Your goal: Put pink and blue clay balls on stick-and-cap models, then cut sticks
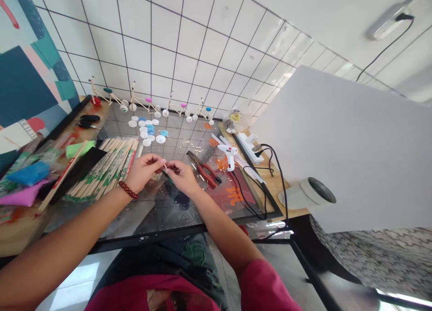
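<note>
Over the glass tabletop, my two hands meet with fingertips pinched together. My left hand is closed on a short pale wooden stick, and a beaded bracelet circles that wrist. Close against it, my right hand is closed too; a small dark green piece shows below its fingers, but what exactly it grips is hidden. Just right of the hands lie pliers with red handles, amid wood chips. A bundle of wrapped chopsticks rests left of my left hand.
White and blue bottle caps lie beyond my hands. Several small stick bicycles with cap wheels line the tiled wall. At right are a white glue gun, its cable and a power strip. Coloured clay packs lie left.
</note>
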### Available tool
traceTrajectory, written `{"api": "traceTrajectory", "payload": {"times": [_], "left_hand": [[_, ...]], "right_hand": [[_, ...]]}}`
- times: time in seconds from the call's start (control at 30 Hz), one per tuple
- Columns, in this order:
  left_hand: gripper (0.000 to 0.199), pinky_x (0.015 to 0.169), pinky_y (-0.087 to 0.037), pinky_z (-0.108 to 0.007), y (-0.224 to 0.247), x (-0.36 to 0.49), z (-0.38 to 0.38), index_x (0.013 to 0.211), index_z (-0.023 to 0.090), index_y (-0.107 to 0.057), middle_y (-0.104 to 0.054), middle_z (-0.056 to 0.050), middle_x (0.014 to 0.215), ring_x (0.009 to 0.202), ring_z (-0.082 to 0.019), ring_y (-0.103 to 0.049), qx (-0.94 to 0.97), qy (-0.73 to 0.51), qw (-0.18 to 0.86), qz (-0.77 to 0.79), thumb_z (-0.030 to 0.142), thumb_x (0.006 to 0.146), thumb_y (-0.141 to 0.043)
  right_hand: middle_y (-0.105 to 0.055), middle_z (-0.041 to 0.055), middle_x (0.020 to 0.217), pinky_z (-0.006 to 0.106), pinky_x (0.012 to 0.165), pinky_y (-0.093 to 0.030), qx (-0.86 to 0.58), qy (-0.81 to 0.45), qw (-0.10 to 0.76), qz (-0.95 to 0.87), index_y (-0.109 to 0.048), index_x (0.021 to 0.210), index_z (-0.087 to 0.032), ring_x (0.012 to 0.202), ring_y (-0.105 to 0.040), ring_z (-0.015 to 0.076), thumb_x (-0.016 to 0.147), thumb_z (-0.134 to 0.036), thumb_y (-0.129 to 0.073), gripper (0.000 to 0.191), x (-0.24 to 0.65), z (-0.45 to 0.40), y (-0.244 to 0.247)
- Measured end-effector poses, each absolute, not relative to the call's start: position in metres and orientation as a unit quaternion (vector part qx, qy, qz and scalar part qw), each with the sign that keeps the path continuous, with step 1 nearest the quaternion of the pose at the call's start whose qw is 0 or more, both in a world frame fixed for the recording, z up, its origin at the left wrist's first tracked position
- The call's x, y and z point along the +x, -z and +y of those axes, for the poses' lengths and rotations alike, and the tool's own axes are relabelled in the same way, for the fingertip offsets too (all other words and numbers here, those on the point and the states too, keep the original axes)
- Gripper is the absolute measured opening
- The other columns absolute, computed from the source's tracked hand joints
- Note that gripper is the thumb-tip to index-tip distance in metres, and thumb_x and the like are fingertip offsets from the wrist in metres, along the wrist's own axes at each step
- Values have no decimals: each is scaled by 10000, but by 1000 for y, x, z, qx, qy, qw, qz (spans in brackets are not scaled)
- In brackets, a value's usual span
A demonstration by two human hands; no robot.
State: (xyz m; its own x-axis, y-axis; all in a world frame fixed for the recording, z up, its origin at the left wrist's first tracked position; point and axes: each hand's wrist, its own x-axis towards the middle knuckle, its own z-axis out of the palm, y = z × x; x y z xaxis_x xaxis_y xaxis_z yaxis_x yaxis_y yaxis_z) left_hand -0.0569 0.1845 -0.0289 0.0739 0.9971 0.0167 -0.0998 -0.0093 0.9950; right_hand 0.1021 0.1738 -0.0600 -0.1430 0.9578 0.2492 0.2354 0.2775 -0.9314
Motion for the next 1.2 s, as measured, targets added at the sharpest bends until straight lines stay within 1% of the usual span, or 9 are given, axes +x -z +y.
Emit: {"api": "traceTrajectory", "payload": {"times": [0.17, 0.33, 0.43, 0.53, 0.7, 0.93, 1.0, 1.1, 1.2], "left_hand": [[372, 641, -491, -282, 34, -59, 186, 730, 166, -718, -686, -18, 676, 647, -149, -589, 529, -500, 513, 456, 496, 614, -846], [294, 726, -532, -322, 37, -61, 185, 884, 174, -746, -728, -66, 935, 779, -180, -644, 616, -496, 417, 447, 440, 761, -747], [277, 702, -550, -325, 39, -58, 183, 978, 175, -735, -700, -80, 1032, 761, -169, -647, 644, -510, 365, 439, 406, 840, -668], [228, 712, -571, -316, 41, -54, 179, 965, 170, -733, -680, -89, 1046, 805, -173, -668, 678, -495, 350, 416, 351, 869, -635], [233, 644, -585, -306, 47, -53, 177, 1014, 173, -737, -650, -111, 1117, 732, -153, -671, 703, -463, 352, 410, 314, 895, -595], [227, 668, -605, -321, 58, -55, 182, 1059, 188, -720, -640, -115, 1162, 712, -147, -677, 681, -453, 371, 439, 294, 915, -581], [226, 696, -608, -323, 59, -55, 182, 1067, 197, -717, -644, -109, 1165, 718, -146, -684, 679, -455, 366, 445, 302, 921, -580], [219, 744, -610, -324, 59, -55, 182, 1062, 208, -719, -656, -98, 1141, 740, -150, -696, 682, -455, 353, 451, 307, 925, -580], [220, 748, -608, -313, 59, -56, 181, 1058, 211, -720, -665, -92, 1135, 752, -152, -703, 682, -451, 346, 459, 314, 928, -576]], "right_hand": [[-693, -1, 795, 256, 720, -515, -440, -401, 485, -640, -695, 943, -194, 725, -622, 134, 801, -325, -640, 201, 98, 168, 63], [-717, 6, 844, 264, 754, -513, -456, -372, 486, -646, -723, 864, -206, 779, -625, 141, 816, -365, -676, 173, 108, 178, 50], [-711, 2, 879, 267, 804, -512, -499, -317, 546, -593, -710, 770, -204, 844, -634, 148, 716, -294, -771, 121, 133, 223, 34], [-672, -21, 741, 258, 723, -508, -541, -312, 564, -540, -687, 864, -186, 721, -627, 125, 823, -297, -672, 120, 166, 288, 21], [-660, -27, 717, 246, 658, -513, -590, -298, 571, -487, -654, 908, -154, 652, -627, 104, 875, -313, -675, 163, 205, 383, 22], [-671, 70, 1162, 378, 839, -604, -649, -280, 552, -443, -626, 1195, -154, 976, -682, 183, 974, -368, -633, 308, 230, 456, 62], [-661, 79, 1202, 397, 865, -602, -659, -277, 549, -433, -615, 1229, -159, 1014, -679, 196, 975, -370, -631, 330, 235, 469, 73], [-679, 64, 1128, 360, 811, -608, -666, -265, 554, -424, -630, 1177, -149, 938, -686, 171, 975, -362, -633, 294, 241, 483, 85], [-692, 8, 909, 275, 714, -585, -662, -244, 568, -424, -657, 1024, -138, 770, -675, 117, 957, -303, -649, 178, 245, 493, 90]]}}
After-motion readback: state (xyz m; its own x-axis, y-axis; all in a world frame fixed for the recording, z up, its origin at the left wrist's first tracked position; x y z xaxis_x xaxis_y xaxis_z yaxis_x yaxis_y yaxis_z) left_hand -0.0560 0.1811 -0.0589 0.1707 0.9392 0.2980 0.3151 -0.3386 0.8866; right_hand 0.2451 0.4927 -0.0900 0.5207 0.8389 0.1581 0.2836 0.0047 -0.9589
